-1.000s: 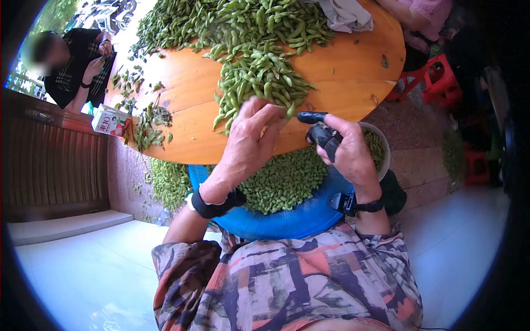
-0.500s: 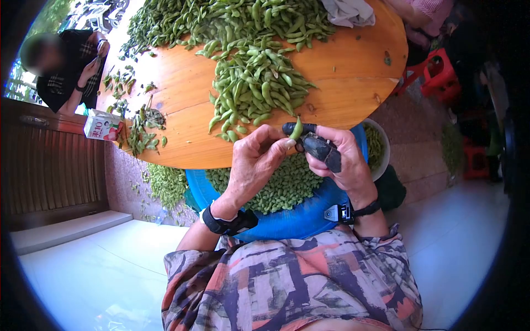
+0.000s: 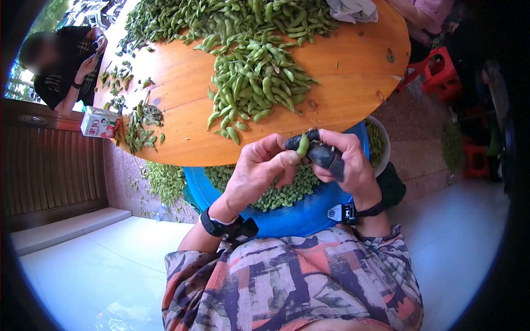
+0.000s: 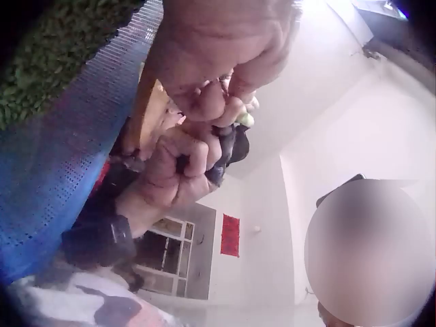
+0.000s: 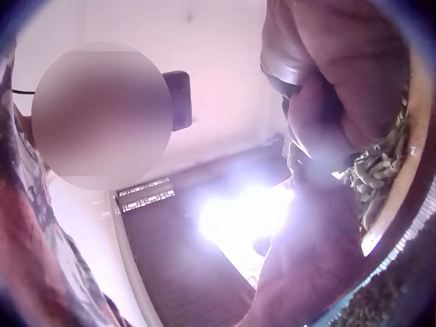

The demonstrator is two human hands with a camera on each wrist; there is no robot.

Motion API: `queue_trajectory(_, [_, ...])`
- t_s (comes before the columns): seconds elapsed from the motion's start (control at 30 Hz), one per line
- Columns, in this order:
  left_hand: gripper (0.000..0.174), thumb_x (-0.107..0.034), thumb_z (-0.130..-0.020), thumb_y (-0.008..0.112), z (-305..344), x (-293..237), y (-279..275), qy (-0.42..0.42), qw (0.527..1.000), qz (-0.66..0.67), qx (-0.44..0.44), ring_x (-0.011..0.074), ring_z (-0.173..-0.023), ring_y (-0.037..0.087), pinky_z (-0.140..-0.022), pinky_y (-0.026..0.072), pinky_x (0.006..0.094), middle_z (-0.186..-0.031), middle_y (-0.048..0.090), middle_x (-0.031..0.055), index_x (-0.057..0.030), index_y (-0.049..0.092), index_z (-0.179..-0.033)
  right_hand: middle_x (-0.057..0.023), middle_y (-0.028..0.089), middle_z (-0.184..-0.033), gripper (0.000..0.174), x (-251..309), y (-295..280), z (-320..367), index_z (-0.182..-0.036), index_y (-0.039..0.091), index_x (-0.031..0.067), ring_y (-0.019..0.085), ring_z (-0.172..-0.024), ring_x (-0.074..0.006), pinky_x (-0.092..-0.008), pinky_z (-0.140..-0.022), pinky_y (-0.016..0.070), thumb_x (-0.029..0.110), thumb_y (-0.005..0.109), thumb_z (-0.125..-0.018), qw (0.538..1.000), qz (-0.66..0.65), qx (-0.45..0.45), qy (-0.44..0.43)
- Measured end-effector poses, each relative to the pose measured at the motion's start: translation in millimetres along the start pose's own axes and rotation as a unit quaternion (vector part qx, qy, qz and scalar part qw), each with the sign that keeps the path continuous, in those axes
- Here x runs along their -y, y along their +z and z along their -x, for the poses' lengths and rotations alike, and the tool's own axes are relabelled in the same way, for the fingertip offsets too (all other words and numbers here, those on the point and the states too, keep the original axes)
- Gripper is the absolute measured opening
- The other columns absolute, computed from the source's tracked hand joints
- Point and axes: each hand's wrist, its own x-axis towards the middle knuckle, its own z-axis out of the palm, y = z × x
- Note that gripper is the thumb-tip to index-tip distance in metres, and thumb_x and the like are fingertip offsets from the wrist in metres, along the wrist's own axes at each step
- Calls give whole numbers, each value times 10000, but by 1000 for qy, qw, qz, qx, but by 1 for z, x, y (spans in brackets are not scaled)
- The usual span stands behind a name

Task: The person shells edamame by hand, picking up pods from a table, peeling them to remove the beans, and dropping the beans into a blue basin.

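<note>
Left hand (image 3: 256,168) pinches a plump, curved green pod (image 3: 303,145).

Top (image 3: 298,276): loose, blocky brushed print in lilac-grey, coral and near-black. Left-wrist strap (image 3: 212,225): black. Right-wrist strap (image 3: 371,210): black, with small boxy device (image 3: 343,213). Right hand (image 3: 356,165): glossy black finger covers (image 3: 326,157).

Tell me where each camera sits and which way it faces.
Head: on the head, facing forward and down at the table and green pod; left hand, right hand and shirt show.
Left wrist: facing across, past both hands, to a window; blurred head and shirt show.
Right wrist: facing past both hands to a dark panel; blurred head and shirt show.
All share both hands.
</note>
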Motion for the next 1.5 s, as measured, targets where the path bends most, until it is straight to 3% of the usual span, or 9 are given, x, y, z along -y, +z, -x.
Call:
queue_trajectory(0.2, [263,-126,-859,734,4,-24,24,117,939,-310,-96,86,-648,562,-571,460,234,-683,563,33,17,594,-1031,-184,533,-791,223,-8,14,1,-932,591,-20,560,-745,-380,-347,-659,448,-27,536,-716,917,343,-69,-189])
queue_trajectory(0.3, [244,-91,-911,652,6,-23,14,155,862,-479,-64,109,-637,589,-600,489,256,-699,599,69,21,591,-1119,-178,521,-773,222,-14,7,0,-901,569,-24,555,-723,-375,-362,-640,438,-30,533,-682,892,381,-81,-230])
queue_trajectory(0.53, [303,-100,-988,499,11,-27,14,-11,965,-261,-32,104,-635,592,-583,483,243,-778,653,60,31,552,-1256,-186,495,-759,239,-13,19,0,-863,539,-37,536,-713,-398,-389,-615,427,-74,545,-627,908,370,-77,-183])
queue_trajectory(0.6, [306,-119,-998,452,8,-11,18,12,996,-61,-69,95,-607,560,-566,452,230,-791,650,51,33,552,-1244,-179,493,-792,295,-18,35,1,-881,535,-32,552,-756,-412,-430,-637,447,-101,568,-595,849,450,-152,-231])
queue_trajectory(0.83, [171,-46,-893,460,3,18,26,291,883,-324,-173,134,-796,585,-645,470,282,-1158,616,182,68,554,-978,-201,445,-930,445,-36,57,1,-998,487,-32,575,-782,-409,-458,-645,516,-98,641,-586,787,526,-154,-284])
queue_trajectory(1.2, [279,-1,-862,420,-9,19,32,298,865,-370,-162,161,-980,604,-822,484,280,-1202,618,124,66,612,-1053,-237,488,-989,390,-45,49,-5,-1037,539,-54,591,-764,-408,-424,-623,535,-54,654,-665,740,551,-200,-330])
queue_trajectory(1.27, [313,-47,-890,446,-13,27,30,215,957,-113,-158,143,-934,603,-815,479,265,-1125,624,74,35,582,-1159,-233,502,-976,362,-44,47,-6,-1035,550,-50,589,-756,-407,-429,-630,530,-45,649,-687,744,543,-207,-330])
queue_trajectory(1.4, [355,-88,-932,444,-5,26,27,144,959,-172,-172,123,-932,592,-829,476,266,-1039,611,33,0,518,-1268,-203,538,-873,265,-37,40,-8,-994,588,-33,583,-753,-404,-437,-655,503,-24,628,-732,776,490,-245,-313])
queue_trajectory(1.5, [224,-136,-1011,475,-6,27,29,110,978,137,-114,51,-909,549,-848,464,243,-954,581,-15,-23,528,-1197,-194,541,-832,212,-28,43,-4,-967,599,-26,580,-736,-400,-434,-642,487,-38,598,-756,792,471,-240,-306])
